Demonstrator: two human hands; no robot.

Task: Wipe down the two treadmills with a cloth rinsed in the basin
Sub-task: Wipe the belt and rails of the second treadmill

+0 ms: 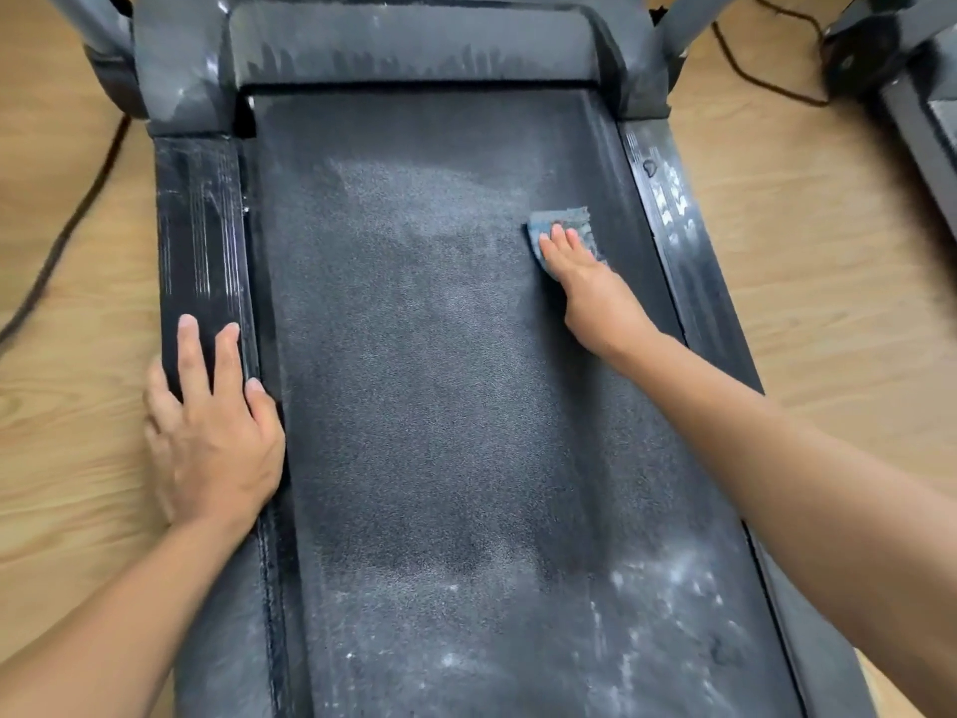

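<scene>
In the head view, a small blue-grey folded cloth (562, 225) is pressed flat on the black textured belt (440, 406) of the near treadmill under the straight fingers (558, 235) of the right hand (580, 274), close to the belt's right edge. The left hand (212, 437) is rested on the black left side rail (199, 225), fingers spread wide, nothing held. Darker wiped belt is seen wrist-side of the right fingers. Pale dust lies left of them, on the grey motor cover (414, 49) beyond and at the near end. The job is judged partly done. The second treadmill (922, 116) is barely shown and no basin is seen.
</scene>
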